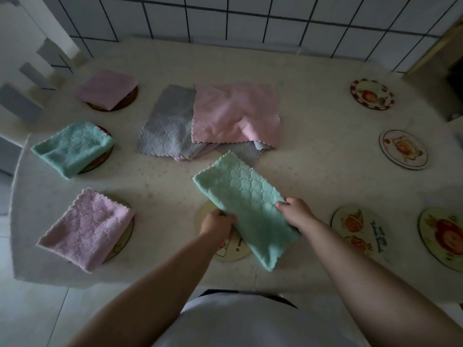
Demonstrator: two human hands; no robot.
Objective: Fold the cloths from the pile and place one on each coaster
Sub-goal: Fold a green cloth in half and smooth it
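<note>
A white tiled wall backs the pale, cloth-covered worktop point(160, 186). Both hands pinch a mint-green quilted cloth folded into a long strip point(244, 204): the left hand point(218, 224) grips its left edge, the right hand point(295, 213) its right edge, and the strip lies slantwise across a round cream coaster point(226, 249) near the front edge.

Judging from this, the strip is too long for the coaster; if the next fold goes crooked or a pinch slips, the layers could splay or slide off.

Three left-hand coasters already carry folded cloths; four round picture coasters point(403, 149) on the right hold nothing. The loose pile of grey and pink cloths point(215, 118) waits mid-worktop.
</note>
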